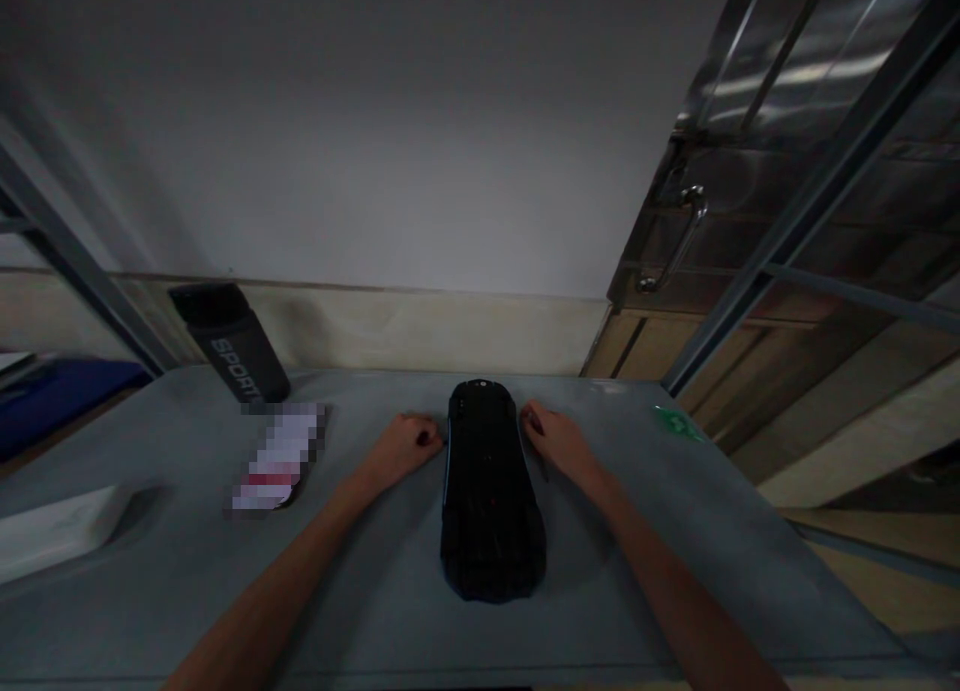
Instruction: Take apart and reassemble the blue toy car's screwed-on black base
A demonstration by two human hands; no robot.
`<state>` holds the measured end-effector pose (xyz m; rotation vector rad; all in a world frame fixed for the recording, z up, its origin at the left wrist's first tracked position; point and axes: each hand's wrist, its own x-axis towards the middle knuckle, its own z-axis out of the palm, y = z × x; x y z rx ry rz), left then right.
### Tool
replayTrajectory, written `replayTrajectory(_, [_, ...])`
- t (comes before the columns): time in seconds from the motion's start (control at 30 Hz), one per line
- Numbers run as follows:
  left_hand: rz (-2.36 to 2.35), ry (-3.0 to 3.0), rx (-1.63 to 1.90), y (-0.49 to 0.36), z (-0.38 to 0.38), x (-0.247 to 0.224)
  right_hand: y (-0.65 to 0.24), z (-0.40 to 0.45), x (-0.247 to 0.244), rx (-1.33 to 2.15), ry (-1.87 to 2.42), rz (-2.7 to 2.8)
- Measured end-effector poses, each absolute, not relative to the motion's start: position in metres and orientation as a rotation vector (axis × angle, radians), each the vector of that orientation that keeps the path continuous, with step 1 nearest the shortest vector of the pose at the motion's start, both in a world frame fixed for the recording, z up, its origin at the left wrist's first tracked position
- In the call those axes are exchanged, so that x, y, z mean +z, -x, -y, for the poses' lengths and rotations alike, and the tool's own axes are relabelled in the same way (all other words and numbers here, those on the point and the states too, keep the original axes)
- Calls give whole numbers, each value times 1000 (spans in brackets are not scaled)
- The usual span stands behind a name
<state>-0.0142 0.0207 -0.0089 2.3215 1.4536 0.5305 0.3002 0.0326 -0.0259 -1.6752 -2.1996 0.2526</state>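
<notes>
While your 2 forearms reach forward across the grey table [675, 531], your hands sit on either side of a long black device [489, 491] that lies flat in the middle of it, running lengthwise away from you. Your left hand [401, 446] rests against the device's left edge near its far end, fingers curled under into a loose fist, knuckles touching or nearly touching the casing. Your right hand [559, 439] mirrors it on the right edge, fingertips bent in against the side. Neither hand has lifted the device; each presses or rests on a flank rather than wrapping around it, so the hold is a light 2-sided pinch at most. In this dim light the device's surface is hard to read; it may be an upturned toy car or a similar housing, with a thin blue line along its left edge.

To your left, well apart from the device, stands a tilted dark bottle [236, 346] with pale lettering, and just in front of it lies a blurred-out card [277, 458]. A small green scrap [677, 422] lies near the table's right far corner.
</notes>
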Motion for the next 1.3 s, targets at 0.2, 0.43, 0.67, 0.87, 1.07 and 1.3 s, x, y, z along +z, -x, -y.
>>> replayTrajectory(0.2, [-1451,-2343,519,14,-20,-8,-300,-33,-26,241,1664,2209])
replayTrajectory(0.43, [-1451,-2349,525,14,-20,-8,-301,-32,-27,225,1671,2213])
replayTrajectory(0.67, [-1448,-2348,539,14,-20,-9,-301,-31,-24,229,1670,2227])
replayTrajectory(0.87, [-1447,-2353,527,15,-21,-9,-300,-32,-24,240,1680,2227])
replayTrajectory(1.07, [-1448,-2360,532,16,-23,-14,-300,-32,-24,239,1690,2222])
replayTrajectory(1.3, [-1446,-2355,526,17,-24,-15,-300,-32,-22,247,1687,2228])
